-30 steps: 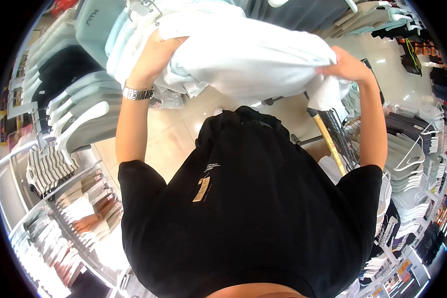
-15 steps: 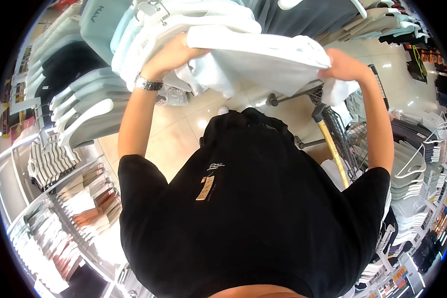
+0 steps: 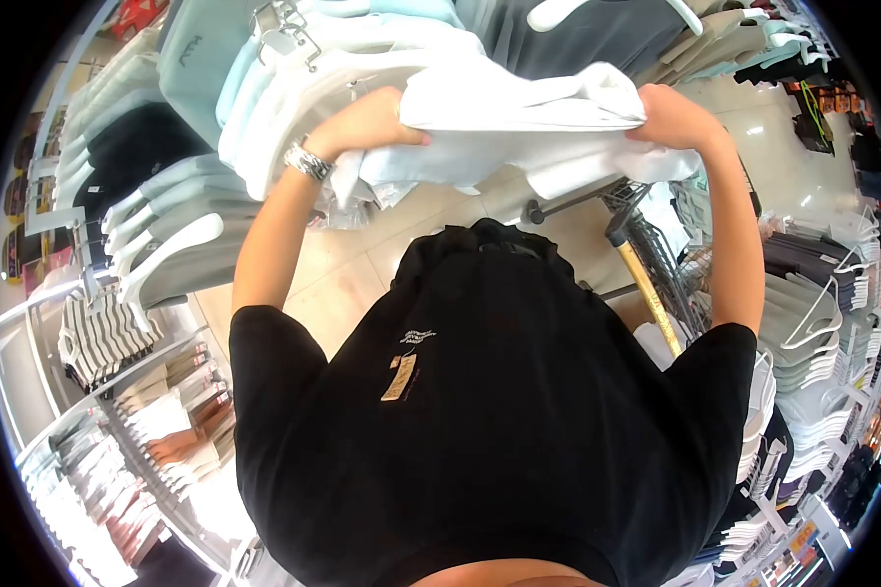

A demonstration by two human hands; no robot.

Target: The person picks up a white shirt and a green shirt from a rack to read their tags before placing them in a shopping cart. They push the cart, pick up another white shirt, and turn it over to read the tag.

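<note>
A white garment, its exact kind hard to make out, is stretched sideways in front of me at arm's length. My left hand, with a metal watch on the wrist, grips its left edge, fingers closed on the cloth. On the other side my right hand is closed on the right edge. A folded band runs between the two hands, and loose white cloth hangs below it. Just beyond my left hand, white clothes hang on a rack, close to the garment.
A wire shopping cart with a yellow handle stands on the tiled floor ahead to the right. Grey shirts on white hangers hang at the left. Racks of folded or hung clothes line the right side.
My left hand has shifted slightly right and down along the garment. The cloth between my hands has been pulled straighter, and its lower part has swung. Both hands keep their grip.
</note>
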